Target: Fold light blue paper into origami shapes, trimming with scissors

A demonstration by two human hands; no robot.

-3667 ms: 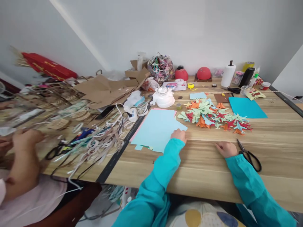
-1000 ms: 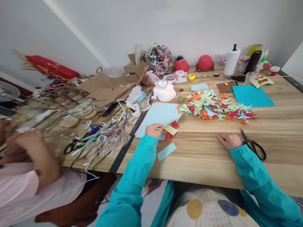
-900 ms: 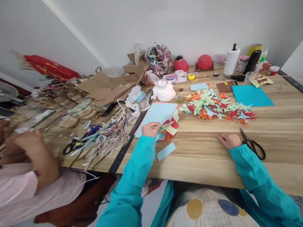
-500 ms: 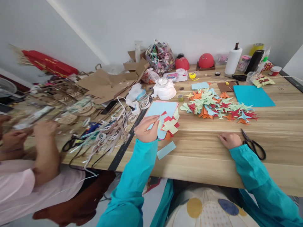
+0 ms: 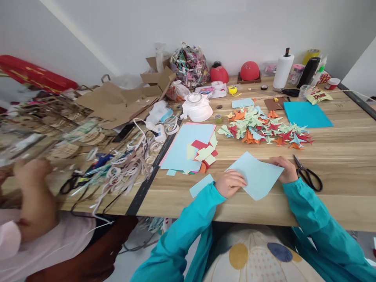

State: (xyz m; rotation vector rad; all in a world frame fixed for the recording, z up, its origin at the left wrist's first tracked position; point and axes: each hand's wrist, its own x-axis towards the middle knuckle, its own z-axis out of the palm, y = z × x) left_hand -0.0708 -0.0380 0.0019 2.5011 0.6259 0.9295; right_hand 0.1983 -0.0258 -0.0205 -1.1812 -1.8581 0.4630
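Between my hands is a light blue square sheet of paper (image 5: 256,174), tilted with one corner toward me. My left hand (image 5: 230,184) is closed on its left edge, and my right hand (image 5: 285,169) grips its right corner. A pale blue paper strip (image 5: 201,185) lies just left of my left hand. Beyond it sits a stack of coloured paper (image 5: 183,143) with red and pale green scraps (image 5: 205,152) on its right side. Black-handled scissors (image 5: 308,175) rest beside my right hand, and many folded paper cranes (image 5: 264,127) are heaped farther back.
A teal sheet (image 5: 307,114) lies at the back right. Left of the dark table seam are tangled tape strips and rings (image 5: 129,164), with flattened cardboard (image 5: 117,103) behind. A co-worker's arm (image 5: 37,192) is at far left. A white roll (image 5: 283,70) stands by the wall.
My left hand has come from the paper stack to the right, and a light blue square sheet is now held between both hands. My right hand has taken its corner. The view has shifted slightly.
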